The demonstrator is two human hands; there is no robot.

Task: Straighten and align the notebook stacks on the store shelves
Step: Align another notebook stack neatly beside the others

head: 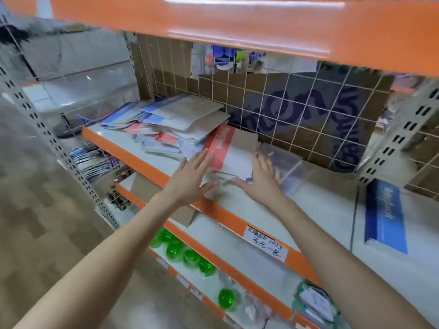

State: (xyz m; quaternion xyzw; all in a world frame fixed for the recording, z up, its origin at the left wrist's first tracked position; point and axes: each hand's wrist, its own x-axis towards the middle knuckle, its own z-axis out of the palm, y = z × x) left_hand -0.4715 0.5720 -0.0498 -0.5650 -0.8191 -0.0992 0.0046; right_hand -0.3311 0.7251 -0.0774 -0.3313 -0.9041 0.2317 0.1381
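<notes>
- Notebook stack (228,153): I see it on the white shelf (320,210), near frame centre, lying askew with a red band on the top cover. It leans against a slumped heap of notebooks (171,124) at its 10 o'clock; neither pile is squared to the shelf edge.
- Handling, as I judge it: thin paper covers, light singly, floppy and prone to sliding over one another. The stack should be taken by its two long edges at once and patted square, not lifted by one corner, which would fan it out.
- Left hand (190,179): at the stack's 8 o'clock, fingers straight and spread, holding nothing. The fingertips reach the red-banded cover's near left edge; motion blur leaves me unable to say whether they touch it or hover just above.
- Right hand (261,179): at the stack's 4 o'clock, likewise flat with fingers apart, nothing gripped. It sits between the stack and a clear plastic box (285,167) at its 2 o'clock, with fingers over the stack's right edge.
- Both palms face inward, bracketing the stack, a posture I read as preparation to press the sides together.
- Surroundings: a blue notebook (384,217) lies alone at 3 o'clock, well apart; a handwritten price label (266,243) is on the orange rail at 5 o'clock; green bottles (187,255) stand on the lower shelf at 7 o'clock.
</notes>
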